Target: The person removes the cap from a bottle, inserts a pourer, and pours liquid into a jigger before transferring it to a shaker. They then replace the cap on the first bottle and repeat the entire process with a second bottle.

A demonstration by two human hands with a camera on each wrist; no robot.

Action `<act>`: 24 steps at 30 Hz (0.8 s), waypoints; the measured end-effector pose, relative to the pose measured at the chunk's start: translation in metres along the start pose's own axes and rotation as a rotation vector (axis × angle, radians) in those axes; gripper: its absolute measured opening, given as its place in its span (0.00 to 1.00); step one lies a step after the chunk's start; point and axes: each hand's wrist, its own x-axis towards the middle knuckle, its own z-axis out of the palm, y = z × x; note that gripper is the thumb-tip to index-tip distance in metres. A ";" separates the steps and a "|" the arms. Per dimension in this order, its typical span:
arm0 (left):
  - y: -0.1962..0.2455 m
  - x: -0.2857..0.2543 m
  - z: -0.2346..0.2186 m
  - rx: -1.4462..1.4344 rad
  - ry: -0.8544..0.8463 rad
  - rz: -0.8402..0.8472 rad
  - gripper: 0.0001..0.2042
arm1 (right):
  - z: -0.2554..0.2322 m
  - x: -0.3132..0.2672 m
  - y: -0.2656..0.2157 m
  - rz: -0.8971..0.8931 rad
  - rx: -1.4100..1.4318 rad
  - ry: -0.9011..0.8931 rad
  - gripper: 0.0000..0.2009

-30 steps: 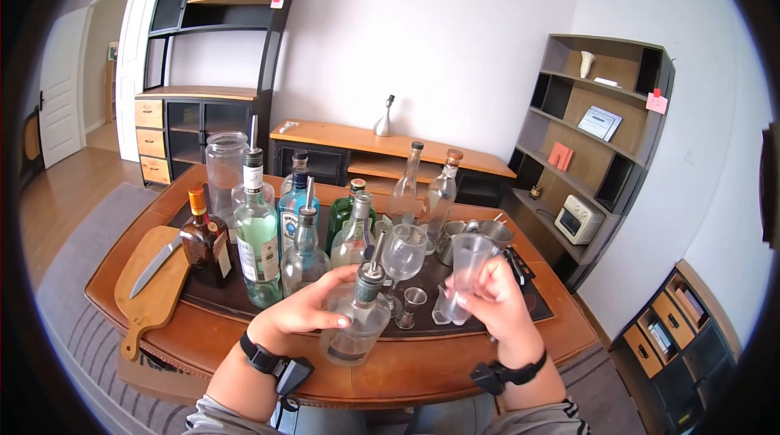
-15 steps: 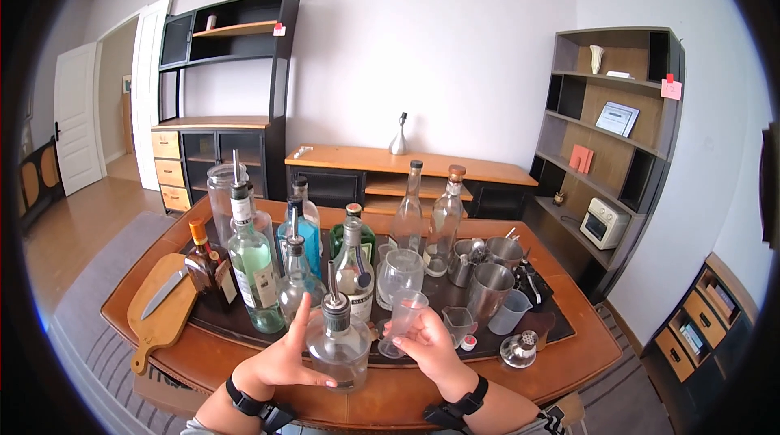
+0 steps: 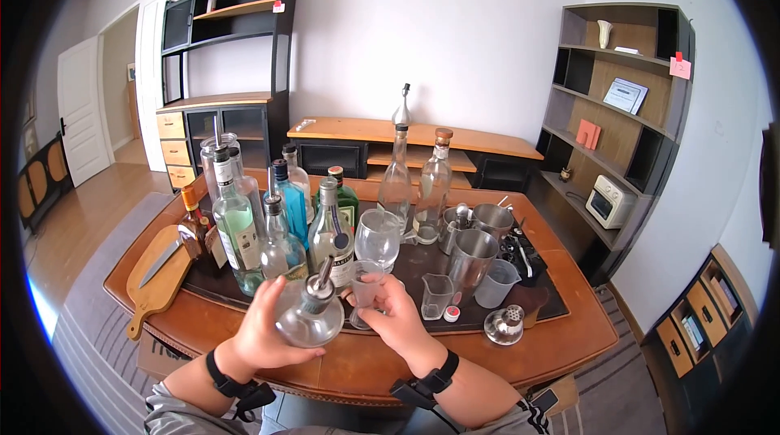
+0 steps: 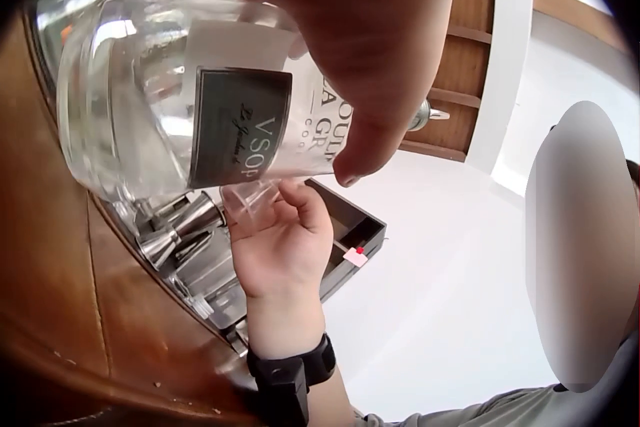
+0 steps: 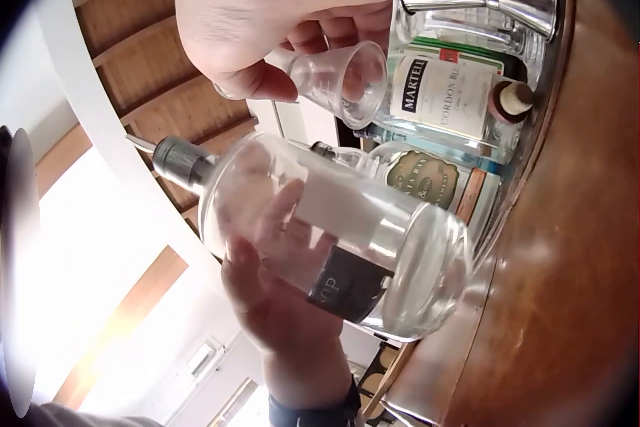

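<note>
My left hand grips a round clear bottle with a metal pour spout, lifted off the table and tilted to the right. The same bottle shows a dark label in the left wrist view, and the bottle fills the right wrist view. My right hand holds a small clear plastic cup beside the spout. In the right wrist view the cup sits pinched in my fingers just above the bottle's neck.
Several bottles stand on a dark mat on the wooden table. A wine glass, steel shakers, measuring cups and a cutting board with a knife surround my hands.
The left hand has lifted the round bottle off the table and tipped its spout toward the cup. The right hand brought the cup down and left, close to the spout.
</note>
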 end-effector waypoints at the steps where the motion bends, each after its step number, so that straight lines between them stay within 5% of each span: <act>1: 0.015 0.009 -0.014 0.105 0.009 0.074 0.62 | 0.000 -0.001 0.000 -0.008 0.007 -0.008 0.24; 10: 0.042 0.031 -0.075 0.644 0.098 0.191 0.46 | 0.009 -0.006 0.003 -0.084 -0.011 -0.094 0.24; 18: 0.047 0.045 -0.103 1.046 -0.111 0.357 0.30 | 0.009 -0.007 0.003 -0.115 -0.012 -0.097 0.25; 21: 0.045 0.049 -0.108 1.113 -0.171 0.408 0.27 | 0.008 -0.007 0.006 -0.142 -0.048 -0.109 0.25; 24: 0.034 0.050 -0.109 1.149 -0.192 0.462 0.34 | 0.008 -0.008 0.003 -0.143 -0.051 -0.127 0.24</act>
